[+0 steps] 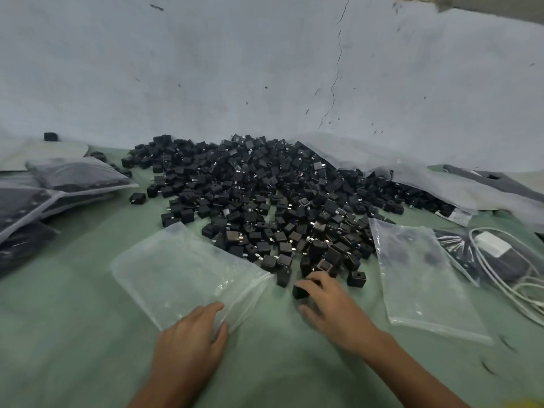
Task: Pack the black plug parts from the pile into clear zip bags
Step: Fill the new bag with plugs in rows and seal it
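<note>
A big pile of small black plug parts (pixel 265 195) covers the middle of the green table (pixel 73 334). In front of it lies an empty clear zip bag (pixel 182 272), mouth toward me. My left hand (pixel 191 340) holds the bag's near edge at the mouth, fingers curled over the plastic. My right hand (pixel 329 304) is at the pile's near edge, fingers curled around a black plug part (pixel 300 291). More loose parts lie just beyond its fingertips.
A second empty zip bag (pixel 424 278) lies to the right. Filled bags of black parts (pixel 59 184) are stacked at the left. A large plastic sheet (pixel 397 169) spills parts at the back right. A white cable with charger (pixel 500 251) lies at the right. A grey wall stands behind.
</note>
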